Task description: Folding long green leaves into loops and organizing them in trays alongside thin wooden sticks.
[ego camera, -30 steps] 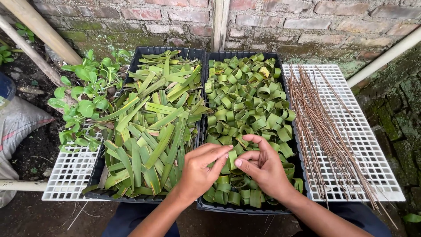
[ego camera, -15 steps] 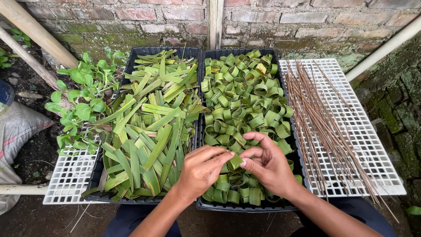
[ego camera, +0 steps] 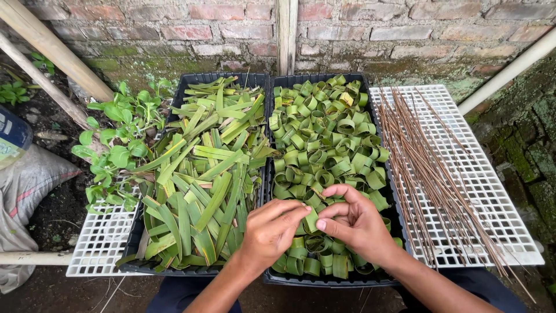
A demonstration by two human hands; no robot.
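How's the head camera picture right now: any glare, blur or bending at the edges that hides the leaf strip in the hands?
Head view: soft, even daylight, no glare and no hard shadows; left hand and right hand are sharp, the folded leaf strip between them clear; wide-angle bending shows at the edges, where the white grid and poles curve; bottom corners darker.

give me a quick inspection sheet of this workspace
surface: white grid rack carrying two black trays
job's things: folded green leaf piece pinched between both hands; right tray full of leaf rings; left tray of flat leaf strips
clutter: thin brown sticks on the rack
grips: left hand and right hand both on the leaf piece
cables: nothing seen
surroundings: brick wall, small green plants, grey sack
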